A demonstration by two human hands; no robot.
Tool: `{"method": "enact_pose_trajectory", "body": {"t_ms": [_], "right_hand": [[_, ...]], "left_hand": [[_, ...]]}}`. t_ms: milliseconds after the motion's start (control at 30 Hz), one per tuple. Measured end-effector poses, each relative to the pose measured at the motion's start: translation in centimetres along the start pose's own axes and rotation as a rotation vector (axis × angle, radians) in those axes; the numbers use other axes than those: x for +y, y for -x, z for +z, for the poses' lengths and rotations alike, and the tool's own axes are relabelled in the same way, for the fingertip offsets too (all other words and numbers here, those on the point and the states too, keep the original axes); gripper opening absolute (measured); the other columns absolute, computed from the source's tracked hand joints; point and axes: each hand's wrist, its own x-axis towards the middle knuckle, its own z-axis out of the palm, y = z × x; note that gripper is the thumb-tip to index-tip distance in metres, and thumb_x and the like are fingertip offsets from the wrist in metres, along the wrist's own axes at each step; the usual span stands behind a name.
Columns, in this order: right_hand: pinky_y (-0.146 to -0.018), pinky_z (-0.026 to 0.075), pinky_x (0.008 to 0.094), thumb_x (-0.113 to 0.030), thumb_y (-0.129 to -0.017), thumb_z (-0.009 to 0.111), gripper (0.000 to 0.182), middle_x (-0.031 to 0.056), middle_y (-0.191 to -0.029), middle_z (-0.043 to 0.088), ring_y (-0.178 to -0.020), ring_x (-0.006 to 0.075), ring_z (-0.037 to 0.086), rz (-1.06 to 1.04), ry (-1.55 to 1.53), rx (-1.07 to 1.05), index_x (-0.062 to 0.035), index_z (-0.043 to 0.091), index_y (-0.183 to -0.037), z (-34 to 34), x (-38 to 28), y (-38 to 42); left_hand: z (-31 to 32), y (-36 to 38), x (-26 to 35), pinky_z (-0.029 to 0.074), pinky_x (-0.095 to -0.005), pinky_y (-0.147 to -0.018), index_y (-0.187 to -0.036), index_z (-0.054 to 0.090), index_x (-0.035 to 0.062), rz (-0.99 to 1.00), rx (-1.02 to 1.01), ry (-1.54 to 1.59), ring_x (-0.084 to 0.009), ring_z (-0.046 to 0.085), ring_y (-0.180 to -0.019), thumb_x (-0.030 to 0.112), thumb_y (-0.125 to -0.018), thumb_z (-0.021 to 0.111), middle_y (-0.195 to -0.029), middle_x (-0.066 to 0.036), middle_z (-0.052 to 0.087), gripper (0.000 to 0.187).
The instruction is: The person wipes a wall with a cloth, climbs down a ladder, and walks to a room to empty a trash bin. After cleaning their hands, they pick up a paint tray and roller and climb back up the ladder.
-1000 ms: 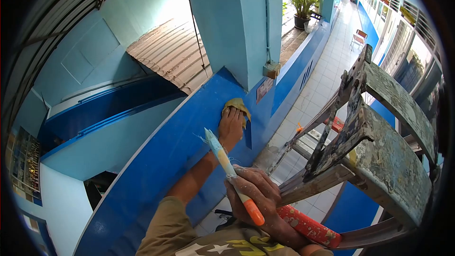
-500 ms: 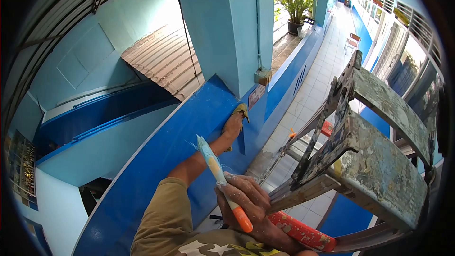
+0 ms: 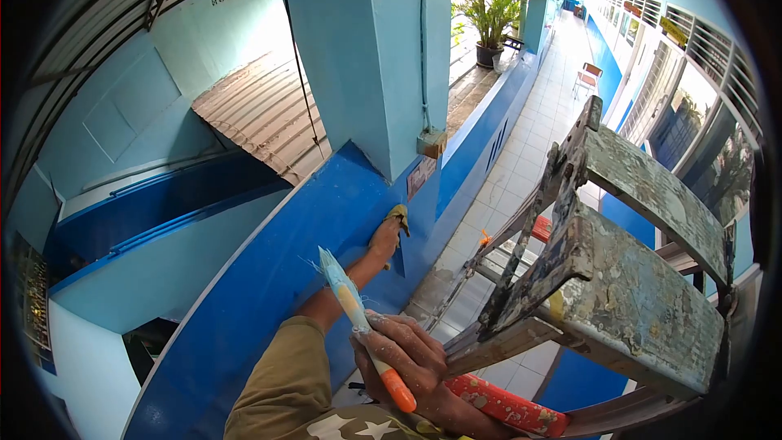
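Note:
A yellowish-green rag (image 3: 398,212) is bunched in my left hand (image 3: 385,238), whose fingers are closed round it. That arm reaches forward across the blue ledge (image 3: 285,236), and the rag lies against the blue surface close below the pillar (image 3: 383,57). Nearer to me, my right hand (image 3: 414,350) grips a paintbrush (image 3: 349,301) with light-blue, frayed bristles pointing up and an orange handle end pointing down. The same hand is right beside the side rail of a paint-spattered stepladder (image 3: 643,293).
A red, paint-specked ladder part (image 3: 509,407) lies low beside my right wrist. A junction box (image 3: 432,143) sticks out from the pillar. Down the tiled corridor (image 3: 521,138) stand a chair (image 3: 587,77) and a potted plant (image 3: 489,53). Left of the ledge is a drop.
The whole scene has shifted a little left and slightly down as the view turned. My left hand keeps the rag by the pillar, and my right hand still holds the paintbrush.

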Motion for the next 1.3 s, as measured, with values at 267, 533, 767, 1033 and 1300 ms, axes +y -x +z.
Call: {"method": "enact_pose_trajectory", "body": {"t_ms": [267,533,767,1033,1300], "right_hand": [[-0.070,0.059,0.0367,0.006,-0.068,0.077,0.035,0.0192,-0.096,0.066,-0.083,0.0321,0.069,-0.026,-0.011,0.048,0.0036,0.067,-0.101,0.2,0.0,-0.5],[-0.070,0.059,0.0368,0.005,-0.067,0.078,0.035,0.0187,-0.097,0.066,-0.083,0.0314,0.069,-0.023,0.009,0.025,0.0035,0.067,-0.100,0.1,0.0,-0.2],[-0.071,0.059,0.0371,0.005,-0.066,0.078,0.036,0.0195,-0.097,0.066,-0.084,0.0319,0.069,0.002,-0.017,0.014,0.0030,0.067,-0.100,0.1,-0.2,-0.2],[-0.070,0.058,0.0361,0.005,-0.067,0.078,0.033,0.0189,-0.096,0.066,-0.084,0.0312,0.070,-0.022,0.033,0.020,0.0033,0.067,-0.098,0.1,-0.1,-0.4],[-0.066,0.057,0.0349,0.005,-0.069,0.077,0.028,0.0165,-0.092,0.067,-0.080,0.0295,0.069,-0.072,0.068,0.053,0.0027,0.066,-0.095,0.3,-0.1,-0.5]], "left_hand": [[-7.9,0.3,-3.4,0.024,-0.0315,-0.114,-0.134,0.051,0.0031,-0.291,-0.020,0.334,-0.0215,0.040,-0.133,0.021,-0.094,0.046,-0.139,-0.010,0.051,0.045],[-8.2,-0.5,-3.4,0.038,-0.0302,-0.105,-0.126,0.057,0.0037,-0.417,0.342,0.262,-0.0225,0.053,-0.118,0.015,-0.090,0.053,-0.122,-0.010,0.059,0.038],[-7.4,-0.8,-3.6,0.042,-0.0324,-0.098,-0.122,0.058,-0.0004,-0.405,0.397,0.368,-0.0242,0.055,-0.108,0.015,-0.087,0.055,-0.108,-0.010,0.060,0.039],[-6.9,1.4,-2.4,0.031,-0.0338,-0.107,-0.123,0.059,0.0005,-0.285,0.092,0.467,-0.0222,0.049,-0.119,0.026,-0.088,0.055,-0.125,-0.011,0.057,0.043],[-6.9,6.8,-0.8,0.031,-0.0347,-0.108,-0.124,0.058,-0.0013,-0.301,0.132,0.405,-0.0234,0.050,-0.120,0.022,-0.088,0.054,-0.122,-0.013,0.059,0.043]]}}
